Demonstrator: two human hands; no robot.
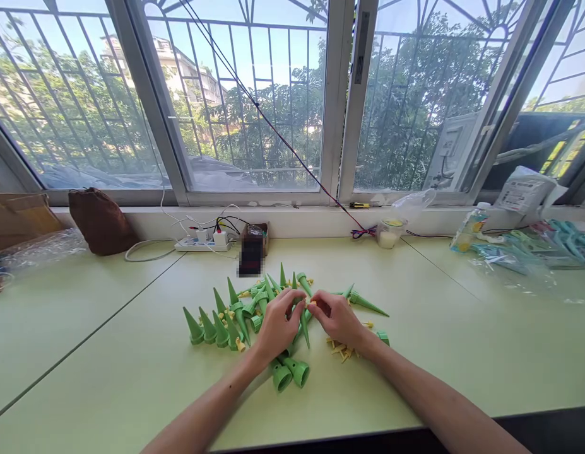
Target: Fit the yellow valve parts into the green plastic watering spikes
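My left hand [281,320] is closed in a pinch over the pile of green plastic spikes [261,301]; what its fingertips hold is too small and covered to make out. Close beside it, my right hand [338,316] pinches a small yellow plastic piece [313,303], the two sets of fingertips almost meeting. Below the left fingers a green spike [305,331] points toward me; whether it is held I cannot tell. Loose yellow T-shaped pieces [340,350] lie under my right wrist. Two hollow green cones [300,373] lie with their open ends toward me.
Upright green spikes [207,326] stand in a row at the left. Another spike [369,304] lies at the right. Along the window wall are a brown bag [101,222], a power strip [202,244], a small box [261,233], a jar [387,234] and a bottle [470,228].
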